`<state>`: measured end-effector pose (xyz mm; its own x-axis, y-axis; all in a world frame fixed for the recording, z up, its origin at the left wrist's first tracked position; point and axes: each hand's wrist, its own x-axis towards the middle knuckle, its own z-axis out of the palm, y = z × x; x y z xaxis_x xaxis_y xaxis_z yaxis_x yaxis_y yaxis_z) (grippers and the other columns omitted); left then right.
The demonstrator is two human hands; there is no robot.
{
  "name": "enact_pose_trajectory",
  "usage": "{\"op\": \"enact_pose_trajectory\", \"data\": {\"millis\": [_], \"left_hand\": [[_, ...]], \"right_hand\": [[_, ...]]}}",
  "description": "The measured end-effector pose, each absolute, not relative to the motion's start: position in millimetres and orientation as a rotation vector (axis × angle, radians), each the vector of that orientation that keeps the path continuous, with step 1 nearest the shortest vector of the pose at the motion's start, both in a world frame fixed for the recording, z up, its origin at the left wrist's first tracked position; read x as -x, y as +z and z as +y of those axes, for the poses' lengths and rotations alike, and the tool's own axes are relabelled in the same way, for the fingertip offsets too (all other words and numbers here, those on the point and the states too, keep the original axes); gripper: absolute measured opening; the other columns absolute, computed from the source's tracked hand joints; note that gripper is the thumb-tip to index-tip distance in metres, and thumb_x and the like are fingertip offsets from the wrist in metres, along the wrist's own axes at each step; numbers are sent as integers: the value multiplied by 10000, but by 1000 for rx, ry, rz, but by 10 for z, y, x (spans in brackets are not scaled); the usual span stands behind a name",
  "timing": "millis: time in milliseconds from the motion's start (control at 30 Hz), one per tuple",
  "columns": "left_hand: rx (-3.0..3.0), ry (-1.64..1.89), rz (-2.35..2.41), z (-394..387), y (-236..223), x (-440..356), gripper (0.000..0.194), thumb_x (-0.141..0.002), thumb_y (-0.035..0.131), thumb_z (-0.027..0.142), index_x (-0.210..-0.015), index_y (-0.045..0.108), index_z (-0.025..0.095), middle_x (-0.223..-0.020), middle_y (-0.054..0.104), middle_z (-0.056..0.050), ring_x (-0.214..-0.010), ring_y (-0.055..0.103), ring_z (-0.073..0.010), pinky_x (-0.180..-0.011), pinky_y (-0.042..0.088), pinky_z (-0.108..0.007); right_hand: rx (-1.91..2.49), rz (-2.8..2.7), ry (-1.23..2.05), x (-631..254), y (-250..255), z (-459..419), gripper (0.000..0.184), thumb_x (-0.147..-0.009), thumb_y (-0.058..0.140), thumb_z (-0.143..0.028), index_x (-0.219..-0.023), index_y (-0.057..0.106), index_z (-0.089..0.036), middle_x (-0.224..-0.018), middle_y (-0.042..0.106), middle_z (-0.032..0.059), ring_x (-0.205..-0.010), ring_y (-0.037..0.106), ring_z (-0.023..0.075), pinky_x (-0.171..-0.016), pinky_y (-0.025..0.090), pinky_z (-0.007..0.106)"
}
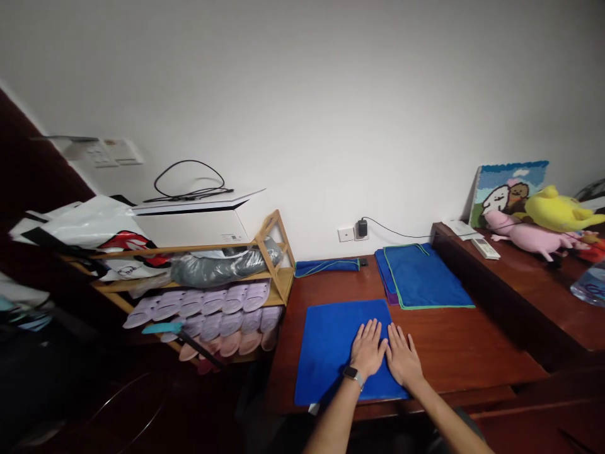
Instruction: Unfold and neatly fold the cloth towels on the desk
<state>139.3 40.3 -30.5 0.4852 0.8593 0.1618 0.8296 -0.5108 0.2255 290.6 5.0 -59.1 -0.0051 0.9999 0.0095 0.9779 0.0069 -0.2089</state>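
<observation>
A blue cloth point(326, 347) lies spread flat on the reddish-brown wooden table point(454, 353), close to its front edge. My left hand point(367, 348), with a watch point(352, 373) at the wrist, rests palm down on the cloth, fingers stretched out. Beside it, my right hand point(403, 356) lies flat too, over the cloth's right edge. The two thumbs are close together. Neither hand grips anything. Behind them sits a stack of blue cloths point(425, 277) with green edging, a purple edge showing below. A rolled blue cloth point(326, 268) lies along the wall.
On the left, a wooden rack point(278, 252) carries rows of lilac and pink slippers point(212, 302) and a white box point(193, 224). At right, a raised shelf point(524, 277) holds plush toys point(524, 234), a remote point(485, 248) and a picture point(513, 183). A black plug point(362, 227) sits in the wall.
</observation>
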Motion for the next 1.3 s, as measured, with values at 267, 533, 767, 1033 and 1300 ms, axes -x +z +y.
{"op": "enact_pose_trajectory", "data": {"millis": [267, 533, 767, 1033, 1300], "left_hand": [[-2368, 338, 2157, 314, -529, 436, 629, -1098, 226, 431, -1654, 337, 158, -1684, 380, -114, -1574, 348, -270, -1285, 306, -527], [-2343, 342, 2263, 266, -269, 604, 604, -1068, 276, 330, -1598, 441, 93, -1643, 450, -150, -1550, 393, -284, -1283, 316, -503], [-2648, 575, 1791, -207, -254, -331, 591, -1115, 256, 391, -1665, 303, 181, -1701, 372, -75, -1586, 320, -221, -1294, 324, -471], [-2591, 397, 1543, -120, -172, -1244, 621, -1117, 213, 472, -1637, 378, 175, -1681, 406, -77, -1577, 340, -206, -1310, 294, -435], [-2372, 440, 2146, -479, -552, 160, 619, -1102, 271, 426, -1669, 302, 179, -1678, 406, -106, -1554, 390, -272, -1271, 356, -502]], "right_hand": [[2091, -2103, 196, -2910, -625, 70, 682, -1067, 194, -437, -1679, 247, -139, -1738, 243, 63, -1624, 205, 261, -1320, 132, 529], [2080, -2156, 222, -2930, -326, 80, 680, -1068, 184, -416, -1672, 268, -115, -1732, 249, 73, -1622, 211, 248, -1322, 138, 505], [1976, -2147, 210, -2879, -631, -387, 686, -1082, 154, -485, -1680, 255, -166, -1730, 277, 43, -1624, 205, 230, -1318, 184, 496], [1984, -2202, 215, -2920, -575, -262, 691, -1073, 183, -473, -1674, 274, -145, -1733, 258, 53, -1627, 193, 249, -1325, 146, 520], [1982, -2146, 180, -2944, -681, -371, 720, -1075, 173, -535, -1684, 246, -158, -1735, 263, 53, -1629, 185, 257, -1326, 140, 506]]}}
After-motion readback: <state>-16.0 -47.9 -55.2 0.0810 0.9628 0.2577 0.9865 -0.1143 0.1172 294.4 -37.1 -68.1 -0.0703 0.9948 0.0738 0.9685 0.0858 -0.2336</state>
